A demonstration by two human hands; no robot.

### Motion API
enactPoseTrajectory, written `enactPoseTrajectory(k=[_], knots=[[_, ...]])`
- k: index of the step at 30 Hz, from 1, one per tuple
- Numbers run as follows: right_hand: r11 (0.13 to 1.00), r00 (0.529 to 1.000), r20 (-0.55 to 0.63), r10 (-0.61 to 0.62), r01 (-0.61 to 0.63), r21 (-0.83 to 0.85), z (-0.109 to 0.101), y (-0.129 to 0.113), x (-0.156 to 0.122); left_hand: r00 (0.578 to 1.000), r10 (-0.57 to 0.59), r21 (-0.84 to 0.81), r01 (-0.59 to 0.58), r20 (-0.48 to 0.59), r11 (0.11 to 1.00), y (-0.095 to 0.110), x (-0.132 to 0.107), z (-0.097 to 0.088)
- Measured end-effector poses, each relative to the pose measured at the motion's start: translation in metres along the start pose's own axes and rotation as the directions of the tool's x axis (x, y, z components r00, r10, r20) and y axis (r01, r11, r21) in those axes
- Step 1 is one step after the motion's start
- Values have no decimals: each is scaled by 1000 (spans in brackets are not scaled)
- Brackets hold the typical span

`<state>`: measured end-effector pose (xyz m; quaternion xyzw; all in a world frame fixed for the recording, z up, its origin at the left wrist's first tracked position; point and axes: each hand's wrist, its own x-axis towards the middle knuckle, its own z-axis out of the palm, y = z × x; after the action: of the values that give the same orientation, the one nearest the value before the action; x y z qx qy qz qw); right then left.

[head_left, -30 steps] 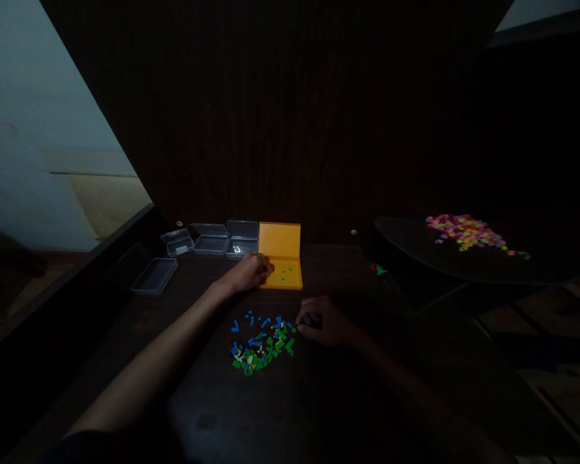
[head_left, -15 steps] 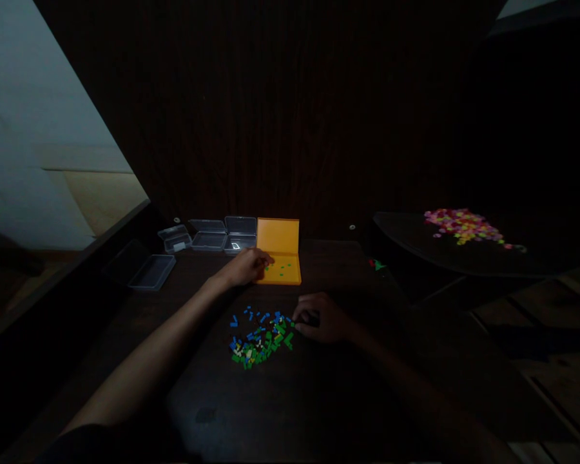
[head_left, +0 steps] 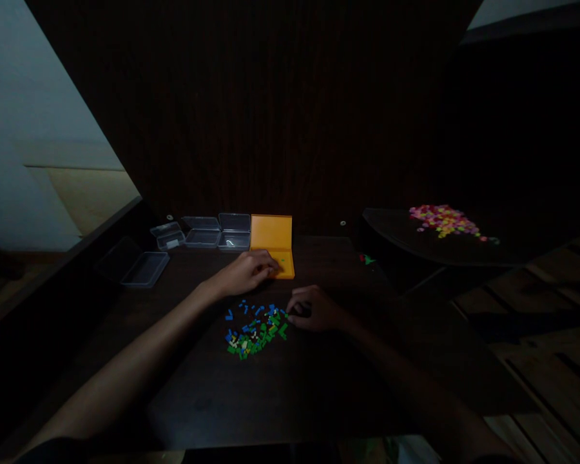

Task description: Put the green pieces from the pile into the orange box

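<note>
The scene is very dim. A small heap of blue, green and yellow pieces lies on a dark table. My right hand rests at the heap's right edge with its fingers curled in a pinch on the pieces there. My left hand reaches forward with curled fingers over the tray of an open orange box, covering much of the tray; a green piece shows beside the fingertips. What either hand holds is too dark and small to name.
Several open clear plastic boxes stand in a row left of the orange box, and another clear box sits nearer the left edge. A pile of pink and yellow pieces lies on a dark surface at right. A small green piece lies between.
My left hand has slid further over the orange tray and hides more of it. My right hand has closed in on the heap's right edge. The view has shifted slightly.
</note>
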<state>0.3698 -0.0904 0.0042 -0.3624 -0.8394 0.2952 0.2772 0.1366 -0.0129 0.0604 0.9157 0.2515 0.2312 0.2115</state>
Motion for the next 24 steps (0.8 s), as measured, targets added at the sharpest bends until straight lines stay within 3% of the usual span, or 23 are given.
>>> enactPoseTrajectory(k=[6, 12, 19, 24], knots=[[1000, 1000, -12, 7, -7, -16, 1, 1, 1, 991, 14, -113, 1, 132, 994, 17, -30, 5], [1000, 999, -35, -11, 10, -10, 2, 3, 2, 987, -51, -110, 68, 153, 992, 19, -59, 10], [1000, 998, -58, 14, -14, -2, 1, 7, 2, 984, -40, -106, 59, 174, 993, 16, -67, 15], [992, 969, -219, 119, -123, -8, -10, 10, 10, 979, -14, -124, 40, 204, 991, 14, -66, 18]])
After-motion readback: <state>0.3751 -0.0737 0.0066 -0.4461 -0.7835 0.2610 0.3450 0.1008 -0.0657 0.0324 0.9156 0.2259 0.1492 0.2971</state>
